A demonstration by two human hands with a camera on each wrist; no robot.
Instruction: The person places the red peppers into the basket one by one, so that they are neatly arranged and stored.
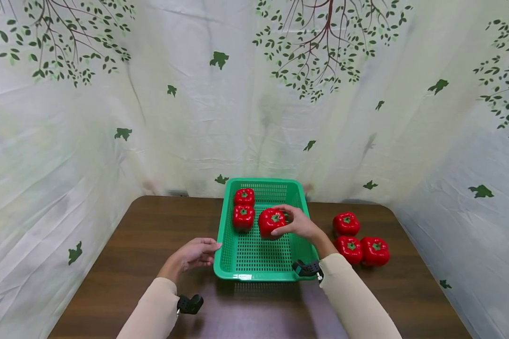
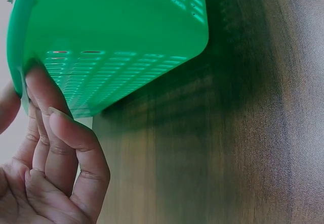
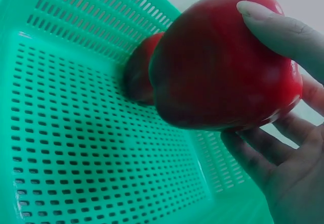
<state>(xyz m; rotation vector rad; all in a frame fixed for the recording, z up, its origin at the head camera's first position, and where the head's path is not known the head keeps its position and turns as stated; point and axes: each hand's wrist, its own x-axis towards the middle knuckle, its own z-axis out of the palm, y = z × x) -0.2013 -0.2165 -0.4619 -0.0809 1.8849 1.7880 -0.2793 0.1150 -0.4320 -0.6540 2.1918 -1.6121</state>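
Observation:
A red bell pepper (image 1: pixel 271 224) with a green stem is held by my right hand (image 1: pixel 296 221), thumb on one side and fingers on the other. It hangs over the inside of a green plastic basket (image 1: pixel 260 276). Two more red bell peppers, a farther one (image 1: pixel 244 197) and a nearer one (image 1: pixel 243 217), sit in the basket along its left wall. My left hand (image 1: pixel 196 253) pinches the basket's left rim between thumb and fingers. The right wrist view shows the held pepper (image 3: pixel 217 62) above the slotted floor, with part of another pepper (image 3: pixel 143 70) behind it.
Right of the basket, three red bell peppers lie grouped on the dark wooden table (image 1: pixel 169 221): one at the back (image 1: pixel 346 223), one in front (image 1: pixel 349 249) and one at the right (image 1: pixel 375 251). A leaf-patterned cloth (image 1: pixel 186 136) hangs behind the table.

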